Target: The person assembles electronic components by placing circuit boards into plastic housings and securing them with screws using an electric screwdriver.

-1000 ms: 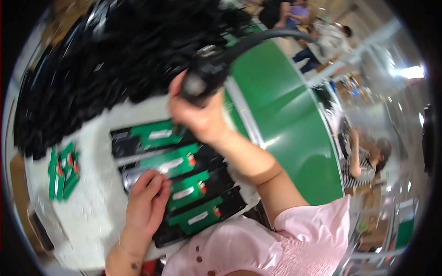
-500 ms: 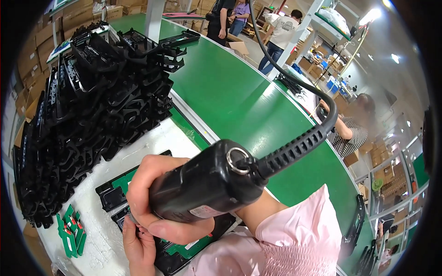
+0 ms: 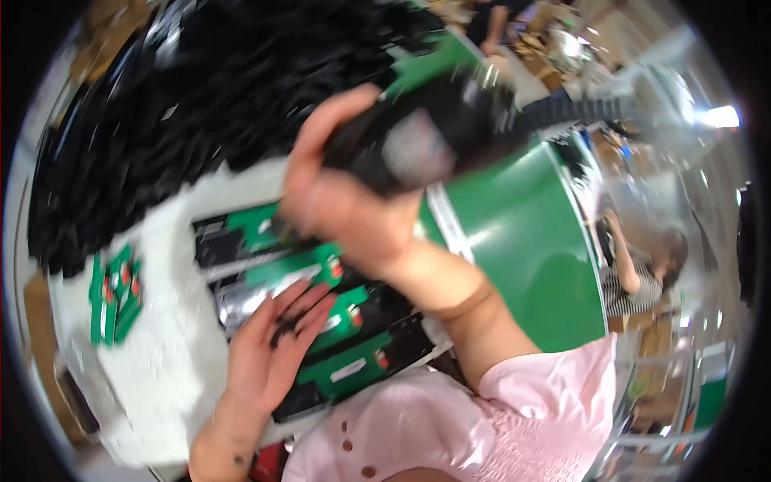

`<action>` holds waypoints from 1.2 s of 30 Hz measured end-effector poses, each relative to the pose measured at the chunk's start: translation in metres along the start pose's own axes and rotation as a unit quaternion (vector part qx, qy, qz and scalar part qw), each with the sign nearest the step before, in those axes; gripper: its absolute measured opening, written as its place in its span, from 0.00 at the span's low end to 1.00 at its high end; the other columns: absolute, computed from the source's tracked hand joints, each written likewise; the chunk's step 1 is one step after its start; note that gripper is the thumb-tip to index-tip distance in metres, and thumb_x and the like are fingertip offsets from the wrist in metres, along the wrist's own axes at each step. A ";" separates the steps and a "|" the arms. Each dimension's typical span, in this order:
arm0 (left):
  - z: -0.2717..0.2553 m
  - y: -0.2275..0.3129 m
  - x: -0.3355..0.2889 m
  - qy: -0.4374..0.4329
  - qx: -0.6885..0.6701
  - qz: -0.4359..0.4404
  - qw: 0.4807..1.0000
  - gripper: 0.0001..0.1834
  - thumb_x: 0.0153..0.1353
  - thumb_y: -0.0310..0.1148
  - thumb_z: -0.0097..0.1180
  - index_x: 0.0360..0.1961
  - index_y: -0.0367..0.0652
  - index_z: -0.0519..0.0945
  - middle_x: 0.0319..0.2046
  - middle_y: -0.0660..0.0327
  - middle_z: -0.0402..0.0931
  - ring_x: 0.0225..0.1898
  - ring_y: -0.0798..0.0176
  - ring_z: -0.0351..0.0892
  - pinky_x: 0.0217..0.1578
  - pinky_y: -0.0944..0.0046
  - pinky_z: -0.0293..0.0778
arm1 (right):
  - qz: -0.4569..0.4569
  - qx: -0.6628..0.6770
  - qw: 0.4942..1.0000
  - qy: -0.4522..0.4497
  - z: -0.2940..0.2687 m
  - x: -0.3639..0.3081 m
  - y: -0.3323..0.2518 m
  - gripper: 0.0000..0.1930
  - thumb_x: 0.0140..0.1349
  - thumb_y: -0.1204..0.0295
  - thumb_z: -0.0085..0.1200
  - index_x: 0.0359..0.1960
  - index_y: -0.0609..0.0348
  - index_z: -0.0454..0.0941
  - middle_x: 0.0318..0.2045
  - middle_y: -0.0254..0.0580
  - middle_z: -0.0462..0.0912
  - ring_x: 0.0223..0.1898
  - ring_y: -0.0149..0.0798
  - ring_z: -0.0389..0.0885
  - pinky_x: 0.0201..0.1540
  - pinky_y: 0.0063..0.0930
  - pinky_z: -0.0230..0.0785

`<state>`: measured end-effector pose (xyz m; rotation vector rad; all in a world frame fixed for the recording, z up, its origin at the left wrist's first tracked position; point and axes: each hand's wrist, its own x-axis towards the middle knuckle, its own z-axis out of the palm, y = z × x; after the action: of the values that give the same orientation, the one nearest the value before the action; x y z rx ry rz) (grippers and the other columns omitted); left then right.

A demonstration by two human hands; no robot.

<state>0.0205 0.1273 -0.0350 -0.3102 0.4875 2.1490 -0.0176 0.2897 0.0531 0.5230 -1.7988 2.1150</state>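
My right hand point(image 3: 345, 205) grips a black corded electric screwdriver point(image 3: 418, 140), raised over the far side of the work and smeared by motion; its tip is hidden. Below it, on a white surface, lie several black plastic trays point(image 3: 229, 245) side by side, with green circuit boards point(image 3: 345, 368) set in them. My left hand point(image 3: 273, 341) is over the nearer trays, palm up, its fingers stretched and apart. Small dark bits show by its palm, too blurred to name. Loose green circuit boards point(image 3: 114, 297) lie in a small pile at the left.
A tall heap of black plastic frames point(image 3: 217, 104) fills the far left. The white tabletop point(image 3: 169, 369) borders a green conveyor belt point(image 3: 522, 241) on the right. Across the belt sits a person in a striped shirt point(image 3: 638, 285); another person's arm point(image 3: 495, 32) shows at the back.
My right hand has lifted the screwdriver up and away from the trays. My left hand's fingers, earlier pinched near the tool, have opened palm up. The view has tilted down toward the trays.
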 end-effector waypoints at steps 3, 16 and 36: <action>0.003 0.007 0.001 0.001 0.100 0.032 0.995 0.19 0.65 0.33 0.36 0.50 0.28 0.65 0.47 0.45 0.69 0.50 0.52 0.70 0.52 0.61 0.67 | -0.055 -0.077 0.992 0.088 -0.011 0.029 0.035 0.08 0.46 0.79 0.45 0.30 0.65 0.67 0.15 0.37 0.69 0.15 0.31 0.66 0.22 0.25 0.62; -0.014 0.008 -0.004 -0.010 0.123 0.040 0.992 0.09 0.60 0.31 0.49 0.40 0.38 0.73 0.33 0.57 0.77 0.38 0.61 0.78 0.38 0.70 0.75 | -0.010 -0.057 0.995 0.084 -0.020 0.049 0.069 0.07 0.44 0.80 0.48 0.28 0.65 0.67 0.13 0.38 0.67 0.14 0.31 0.65 0.22 0.25 0.62; -0.023 0.010 0.003 0.030 0.042 0.076 0.996 0.07 0.60 0.32 0.48 0.36 0.40 0.73 0.30 0.62 0.75 0.30 0.70 0.77 0.31 0.77 0.77 | -0.052 0.015 0.998 0.028 -0.004 0.034 0.040 0.07 0.46 0.79 0.46 0.29 0.63 0.66 0.14 0.34 0.65 0.13 0.29 0.62 0.21 0.24 0.60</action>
<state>0.0119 0.1139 -0.0542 -0.3008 0.6520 2.2637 -0.0662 0.2875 0.0334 0.5489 -1.6746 2.0684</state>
